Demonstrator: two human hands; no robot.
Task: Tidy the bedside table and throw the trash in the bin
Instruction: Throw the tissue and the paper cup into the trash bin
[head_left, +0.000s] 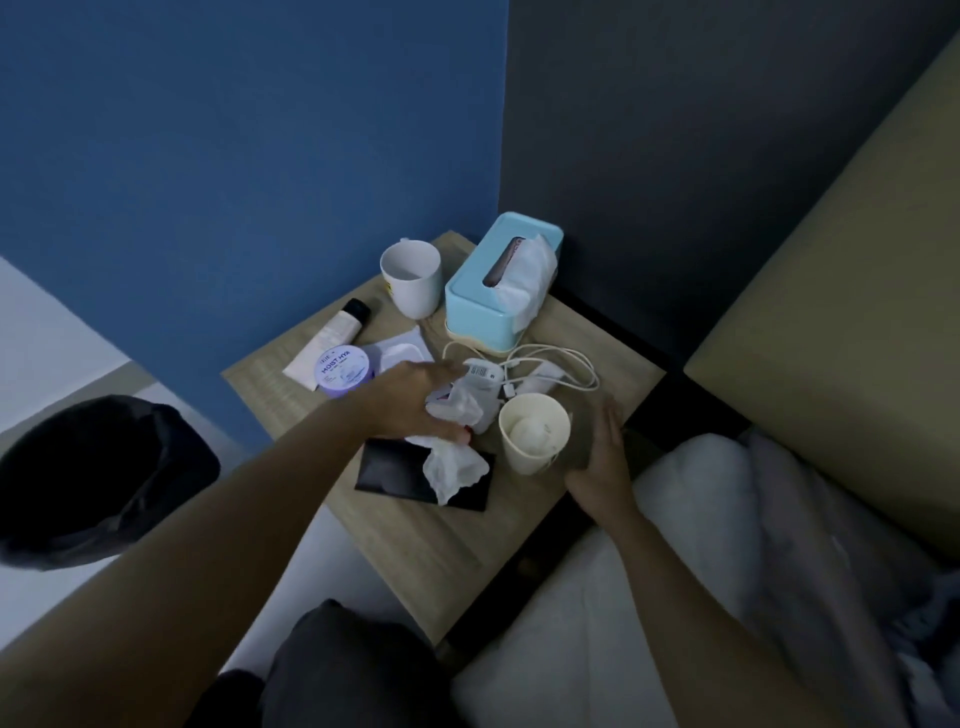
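The wooden bedside table (415, 525) carries clutter. My left hand (415, 400) is closed around crumpled white tissue (460, 408) near the table's middle. Another crumpled tissue (452, 467) lies just below it on a black flat object (384, 467). A cream paper cup (532, 434) with something crumpled inside stands to the right. My right hand (600, 462) is beside the cup, fingers apart, holding nothing. A black-lined bin (98, 483) stands on the floor at the left.
At the back stand a white mug (410, 278) and a light-blue tissue box (501, 280). A cream tube (332, 338), a purple-lidded jar (343, 369), a white tray (400, 353) and a white charger with cable (545, 369) lie behind my hands. The bed (727, 519) is at the right.
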